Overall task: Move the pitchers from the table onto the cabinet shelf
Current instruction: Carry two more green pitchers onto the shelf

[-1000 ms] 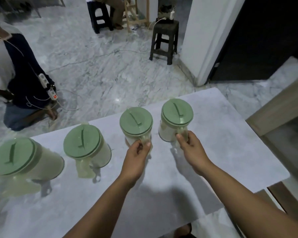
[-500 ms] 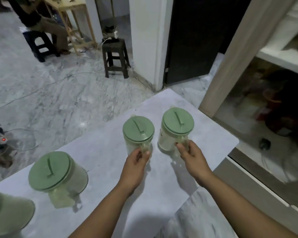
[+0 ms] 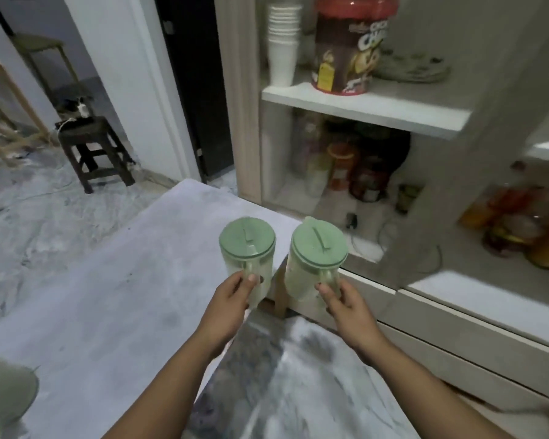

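Two clear pitchers with pale green lids are lifted off the table. My left hand [image 3: 232,296] grips the handle of the left pitcher [image 3: 248,248], which hangs over the table's right end. My right hand [image 3: 343,299] grips the handle of the right pitcher [image 3: 314,251], held past the table edge in front of the open cabinet. The white table [image 3: 124,280] lies below and to the left. The green lid of another pitcher [image 3: 4,394] shows at the bottom left corner. The cabinet's upper shelf [image 3: 362,106] is straight ahead, above the pitchers.
The upper shelf carries a stack of white cups [image 3: 282,39], a brown cereal tub [image 3: 349,45] and a folded cloth [image 3: 415,68]. Jars and bottles [image 3: 346,166] crowd the lower shelf. A dark stool [image 3: 89,147] stands on the marble floor at left, beside a dark doorway [image 3: 197,74].
Both pitchers have come up off the table in my hands and moved right toward the cabinet. My view has swung right, bringing the shelves in and pushing the remaining pitchers out at left.
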